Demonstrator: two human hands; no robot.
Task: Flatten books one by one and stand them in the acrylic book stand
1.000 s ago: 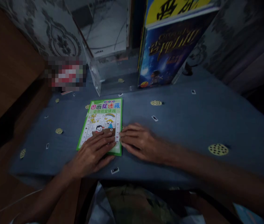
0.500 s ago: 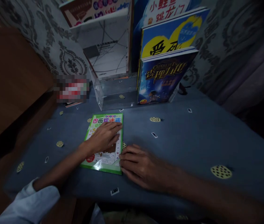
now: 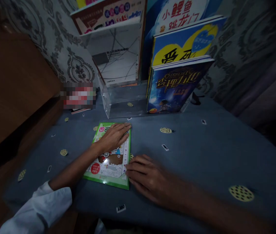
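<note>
Under the left hand (image 3: 113, 138), laid flat, fingers extended, lies a glossy, green-bordered paper picture book (image 3: 112, 160); the right hand (image 3: 150, 178), fingers together, meets its right edge, grip unclear. Step apparently in hand: steadying; raising that edge would call for fingertips beneath. Beyond both hands, a blue-and-white book (image 3: 174, 17) reads 小鲤鱼跳龙门.

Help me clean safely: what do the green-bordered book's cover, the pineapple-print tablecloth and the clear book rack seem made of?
Green-bordered book: probably glossy, coated paper or card; its cover shows bright glare.
Pineapple-print tablecloth: seemingly matte fabric, with no sharp reflections.
Clear book rack: likely smooth acrylic or similar plastic; the tablecloth shows through.
</note>
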